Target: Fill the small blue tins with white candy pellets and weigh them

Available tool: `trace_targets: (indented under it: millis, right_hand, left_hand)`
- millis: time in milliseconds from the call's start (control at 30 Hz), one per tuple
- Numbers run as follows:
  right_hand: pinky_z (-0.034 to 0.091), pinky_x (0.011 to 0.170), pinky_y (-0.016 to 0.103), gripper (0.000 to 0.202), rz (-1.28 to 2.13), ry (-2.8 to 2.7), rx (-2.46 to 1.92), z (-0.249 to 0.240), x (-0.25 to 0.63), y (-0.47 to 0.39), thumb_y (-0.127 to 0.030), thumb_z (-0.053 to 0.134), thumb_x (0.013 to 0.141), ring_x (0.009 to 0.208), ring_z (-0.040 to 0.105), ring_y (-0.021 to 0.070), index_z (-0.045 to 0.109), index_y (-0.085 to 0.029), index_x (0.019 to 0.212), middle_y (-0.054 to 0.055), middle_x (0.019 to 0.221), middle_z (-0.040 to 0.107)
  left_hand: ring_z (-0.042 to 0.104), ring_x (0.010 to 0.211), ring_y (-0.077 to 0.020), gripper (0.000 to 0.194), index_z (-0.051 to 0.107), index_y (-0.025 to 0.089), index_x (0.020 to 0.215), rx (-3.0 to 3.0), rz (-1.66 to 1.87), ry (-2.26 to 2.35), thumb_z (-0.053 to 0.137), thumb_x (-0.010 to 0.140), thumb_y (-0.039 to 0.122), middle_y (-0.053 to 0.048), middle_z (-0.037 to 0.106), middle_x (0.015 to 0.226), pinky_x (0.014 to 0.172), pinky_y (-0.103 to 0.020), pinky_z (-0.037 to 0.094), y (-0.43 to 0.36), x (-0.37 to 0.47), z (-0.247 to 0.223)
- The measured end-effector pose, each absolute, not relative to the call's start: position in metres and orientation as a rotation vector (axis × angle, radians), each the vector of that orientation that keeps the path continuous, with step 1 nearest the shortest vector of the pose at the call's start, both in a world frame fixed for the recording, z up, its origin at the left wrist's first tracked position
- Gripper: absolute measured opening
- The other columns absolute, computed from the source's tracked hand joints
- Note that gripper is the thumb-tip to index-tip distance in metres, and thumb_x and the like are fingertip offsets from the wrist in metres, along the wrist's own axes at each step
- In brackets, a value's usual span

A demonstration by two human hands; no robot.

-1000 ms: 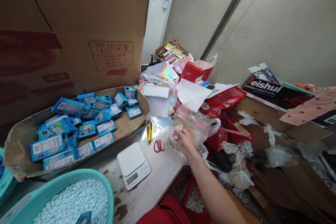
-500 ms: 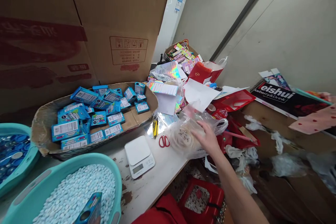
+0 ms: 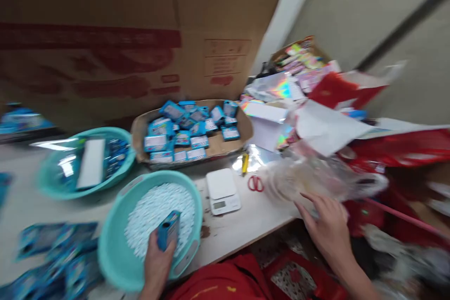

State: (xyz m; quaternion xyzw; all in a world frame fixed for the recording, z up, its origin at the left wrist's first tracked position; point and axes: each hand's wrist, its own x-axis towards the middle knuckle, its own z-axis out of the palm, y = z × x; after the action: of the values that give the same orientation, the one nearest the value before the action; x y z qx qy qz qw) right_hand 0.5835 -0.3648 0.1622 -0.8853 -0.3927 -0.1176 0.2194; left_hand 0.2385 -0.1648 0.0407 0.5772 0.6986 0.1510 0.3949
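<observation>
On the table, left of the scale, the left hand grips a blue box; right of it, the right hand, fingers parted, is near clear plastic.

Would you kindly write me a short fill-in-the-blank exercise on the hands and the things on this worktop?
The person's left hand grips a small printed box whose main colour is ____.
The right hand is beside crumpled see-through bags made of ____.
The flat white digital scale stands between the oval teal plastic basin and scissors with ____ handles.
The shallow brown tray beyond the scale, holding many blue boxes, is made of ____.

Missing words: blue; plastic; red; cardboard.
</observation>
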Motion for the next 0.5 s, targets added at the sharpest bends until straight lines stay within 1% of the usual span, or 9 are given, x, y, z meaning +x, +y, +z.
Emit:
trace_targets:
  millis: [100,200,233,300,333,367,400,467,500]
  right_hand:
    - [0.047,0.084,0.044,0.026,0.083,-1.177,-2.049,0.136,0.537,-0.324,-0.046,0.057,0.079,0.093,0.061,0.0286,0.063,-0.028,0.096,0.009,0.095,0.066]
    - [0.049,0.086,0.041,0.034,0.627,-1.120,-1.776,0.114,0.467,-0.277,-0.043,0.062,0.077,0.099,0.060,0.0263,0.061,-0.026,0.107,0.010,0.106,0.064]
    - [0.048,0.088,0.041,0.045,0.783,-1.036,-1.705,0.109,0.444,-0.263,-0.043,0.065,0.076,0.105,0.058,0.0262,0.057,-0.024,0.116,0.011,0.115,0.060]
    - [0.046,0.091,0.040,0.081,1.007,-0.823,-1.548,0.105,0.407,-0.240,-0.046,0.073,0.067,0.116,0.051,0.0272,0.037,-0.023,0.135,0.013,0.133,0.047]
    - [0.046,0.092,0.040,0.097,1.077,-0.729,-1.480,0.105,0.395,-0.231,-0.048,0.077,0.061,0.117,0.051,0.0276,0.027,-0.023,0.140,0.013,0.135,0.045]
    - [0.045,0.093,0.040,0.107,1.114,-0.637,-1.444,0.105,0.388,-0.224,-0.048,0.079,0.057,0.114,0.052,0.0274,0.020,-0.023,0.142,0.013,0.133,0.047]
    - [0.045,0.093,0.040,0.111,1.130,-0.550,-1.422,0.106,0.387,-0.219,-0.049,0.080,0.055,0.110,0.055,0.0269,0.018,-0.022,0.143,0.012,0.127,0.051]
    - [0.045,0.090,0.040,0.108,1.103,-0.383,-1.400,0.105,0.397,-0.214,-0.052,0.079,0.055,0.097,0.060,0.0256,0.022,-0.022,0.141,0.009,0.110,0.059]
    - [0.046,0.087,0.040,0.105,1.072,-0.315,-1.382,0.103,0.408,-0.214,-0.054,0.079,0.055,0.092,0.061,0.0253,0.025,-0.022,0.140,0.007,0.103,0.061]
  left_hand:
    - [0.062,0.086,-0.0276,0.056,0.049,0.019,0.100,1.316,0.624,1.705,0.061,0.056,0.051,-0.007,0.065,0.089,0.078,-0.036,0.049,-0.159,0.237,0.056]
    - [0.061,0.086,-0.0259,0.053,0.049,0.018,0.100,1.278,0.771,1.641,0.063,0.059,0.049,-0.007,0.065,0.090,0.079,-0.036,0.048,-0.156,0.237,0.075]
    - [0.061,0.087,-0.0252,0.051,0.050,0.019,0.101,1.299,0.792,1.633,0.062,0.061,0.047,-0.007,0.064,0.092,0.080,-0.037,0.048,-0.159,0.241,0.082]
    - [0.060,0.091,-0.0245,0.045,0.053,0.019,0.103,1.419,0.790,1.513,0.061,0.065,0.043,-0.008,0.063,0.097,0.084,-0.038,0.048,-0.169,0.256,0.095]
    - [0.059,0.096,-0.0248,0.043,0.054,0.019,0.104,1.499,0.774,1.400,0.061,0.066,0.040,-0.009,0.063,0.102,0.087,-0.038,0.047,-0.176,0.264,0.099]
    - [0.058,0.101,-0.0255,0.045,0.056,0.019,0.106,1.578,0.731,1.251,0.061,0.066,0.037,-0.010,0.061,0.108,0.091,-0.039,0.046,-0.182,0.270,0.101]
    - [0.056,0.107,-0.0264,0.047,0.057,0.020,0.110,1.634,0.676,1.105,0.062,0.065,0.034,-0.011,0.060,0.114,0.095,-0.039,0.044,-0.186,0.274,0.100]
    - [0.052,0.115,-0.0284,0.053,0.056,0.022,0.117,1.670,0.552,0.976,0.063,0.065,0.033,-0.010,0.059,0.120,0.100,-0.041,0.042,-0.186,0.269,0.090]
    - [0.053,0.115,-0.0293,0.050,0.057,0.024,0.117,1.643,0.541,1.064,0.060,0.068,0.035,-0.009,0.060,0.118,0.101,-0.043,0.041,-0.180,0.263,0.081]
